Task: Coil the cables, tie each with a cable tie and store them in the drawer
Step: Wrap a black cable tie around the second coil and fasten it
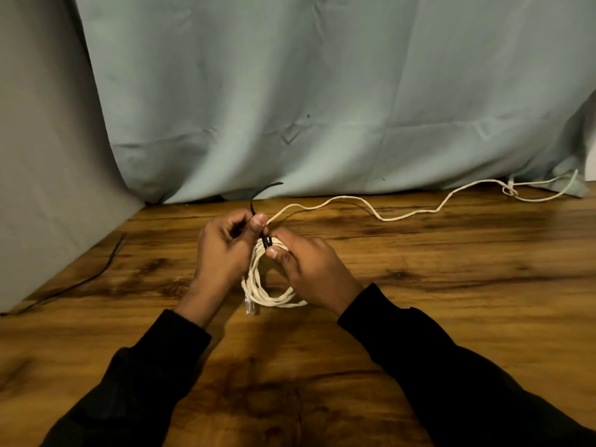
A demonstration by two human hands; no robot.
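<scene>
On the wooden tabletop (419, 285), white cable coil (271, 285) held at its top by right hand (309, 269), left hand (222, 250) pinching the black cable tie (258, 201) looped around it, the cable's loose length (380, 216) trailing back-right toward a pale curtain (322, 91)
</scene>
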